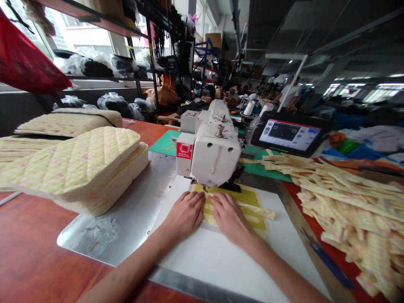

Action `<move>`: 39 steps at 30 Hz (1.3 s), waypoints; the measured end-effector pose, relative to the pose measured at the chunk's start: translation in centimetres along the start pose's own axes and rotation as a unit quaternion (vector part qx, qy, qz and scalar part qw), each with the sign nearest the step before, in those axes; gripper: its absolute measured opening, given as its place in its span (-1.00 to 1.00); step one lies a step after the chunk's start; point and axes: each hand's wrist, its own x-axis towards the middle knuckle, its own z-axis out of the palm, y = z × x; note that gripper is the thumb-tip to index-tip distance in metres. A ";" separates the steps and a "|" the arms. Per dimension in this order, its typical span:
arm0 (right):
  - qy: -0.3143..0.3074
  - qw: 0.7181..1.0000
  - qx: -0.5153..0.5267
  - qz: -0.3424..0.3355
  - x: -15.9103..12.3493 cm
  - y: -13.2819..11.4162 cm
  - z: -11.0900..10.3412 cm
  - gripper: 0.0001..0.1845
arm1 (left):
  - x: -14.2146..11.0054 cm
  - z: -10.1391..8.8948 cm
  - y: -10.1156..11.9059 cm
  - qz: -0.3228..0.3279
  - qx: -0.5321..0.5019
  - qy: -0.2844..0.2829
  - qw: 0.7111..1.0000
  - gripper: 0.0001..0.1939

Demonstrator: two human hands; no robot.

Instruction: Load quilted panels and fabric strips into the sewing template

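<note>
My left hand [186,213] and my right hand [229,216] lie side by side, fingers stretched flat, pressing on yellow patterned fabric strips [252,209] that rest on a yellow template plate [244,197]. The plate sits on a white board [221,256] just in front of the white sewing machine head [212,149]. My fingertips reach close under the needle area, which the machine head hides. Neither hand grips anything.
A tall stack of quilted yellow pads [78,168] stands at the left on the red table [28,248]. A heap of yellow strips [350,198] covers the right side. A touchscreen panel [288,134] stands behind the machine. A person works far back.
</note>
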 end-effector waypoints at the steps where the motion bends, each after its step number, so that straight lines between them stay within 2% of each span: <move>1: 0.000 1.000 -0.007 0.001 -0.1 -0.1 -0.1 -0.52 | 0.0 0.0 0.2 -0.007 0.006 -0.004 1.000 -0.66; 5: -0.020 1.000 0.016 0.007 -1.0 0.1 -0.8 -0.53 | -0.1 0.0 0.8 -0.035 0.028 -0.023 0.999 -0.68; 11: -0.035 0.998 0.039 0.019 -2.3 1.6 -1.5 -0.48 | 0.4 0.5 1.1 -0.047 0.034 -0.014 0.998 -0.69; 17: -0.038 0.999 0.034 0.015 -1.5 2.3 -1.4 -0.46 | 1.1 1.0 0.2 -0.060 0.024 0.013 0.998 -0.75; 23: -0.052 0.997 0.049 0.014 -0.5 1.6 -0.9 -0.46 | 0.5 0.1 -0.7 -0.074 0.021 0.013 0.997 -0.78; 28: -0.038 0.998 0.046 0.021 -0.4 0.6 -0.5 -0.48 | -0.4 -0.3 -0.9 -0.082 0.004 0.012 0.997 -0.80; 34: -0.014 0.999 0.039 0.016 -1.5 -0.1 -0.6 -0.50 | -1.4 -0.4 0.1 -0.088 -0.009 0.005 0.996 -0.78; 39: 0.021 0.999 0.042 0.006 -1.8 1.7 -1.2 -0.56 | -0.8 0.2 1.0 -0.082 -0.008 0.002 0.997 -0.77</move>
